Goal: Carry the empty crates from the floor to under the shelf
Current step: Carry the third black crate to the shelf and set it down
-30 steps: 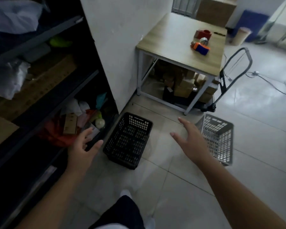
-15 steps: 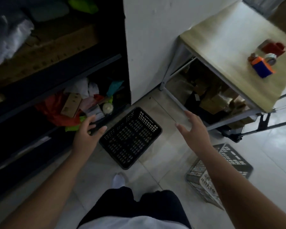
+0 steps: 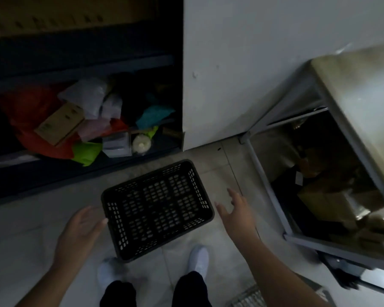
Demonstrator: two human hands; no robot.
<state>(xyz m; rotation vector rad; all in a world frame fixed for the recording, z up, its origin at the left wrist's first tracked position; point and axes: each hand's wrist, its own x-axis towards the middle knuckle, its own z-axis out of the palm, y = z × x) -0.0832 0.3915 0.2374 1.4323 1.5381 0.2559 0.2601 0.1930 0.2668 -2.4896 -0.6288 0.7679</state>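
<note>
An empty black perforated crate sits on the tiled floor right in front of my feet. My left hand hovers at its left rim, fingers spread, fingertips close to the edge. On the other side my right hand is open just past the crate's right corner, not touching it. A grey crate shows only as a corner at the bottom edge. The dark shelf unit stands beyond the black crate at upper left.
The lowest shelf holds a cardboard box, coloured bags and a white round container. A white wall pillar rises behind the crate. At right stands a metal-framed table with cardboard boxes underneath.
The view has tilted down and closer to the black crate. Both hands dropped lower, now flanking the crate's sides. The grey crate slid almost out of view at the bottom.
</note>
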